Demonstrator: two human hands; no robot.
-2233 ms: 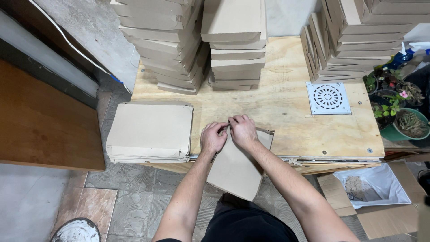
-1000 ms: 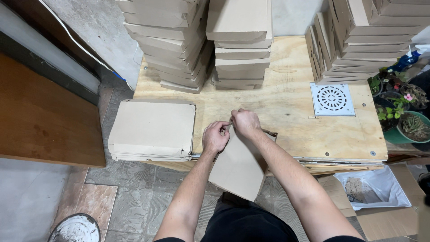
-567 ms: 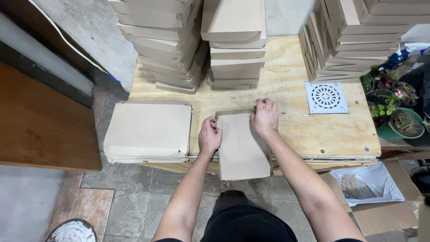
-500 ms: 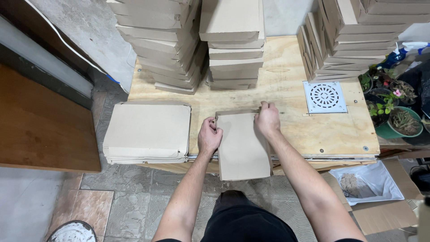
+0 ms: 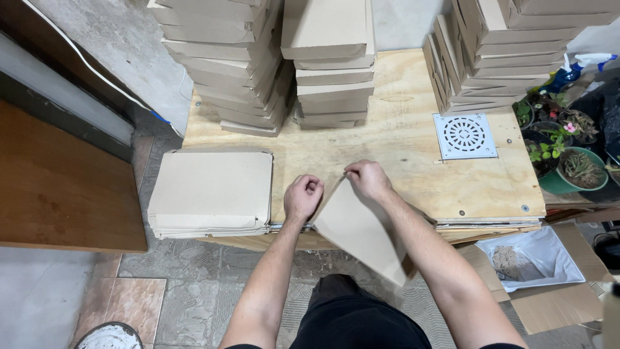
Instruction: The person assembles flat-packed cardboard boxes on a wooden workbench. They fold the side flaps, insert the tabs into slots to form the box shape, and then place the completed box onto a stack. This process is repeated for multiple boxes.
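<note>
On the plywood surface [image 5: 413, 161] my hands pinch a tilted cardboard sheet [image 5: 358, 229], mid-fold; squaring it comes next, I'd judge.

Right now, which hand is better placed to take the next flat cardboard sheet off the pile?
Left, probably. The left hand is a loose fist right beside the pile of flat sheets, while the right hand pinches the top corner of the tilted cardboard piece.

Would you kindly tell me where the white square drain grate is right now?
In the head view, the white square drain grate lies flat on the right side of the plywood table, just below the right-hand stack of cardboard boxes and left of the potted plants.
</note>
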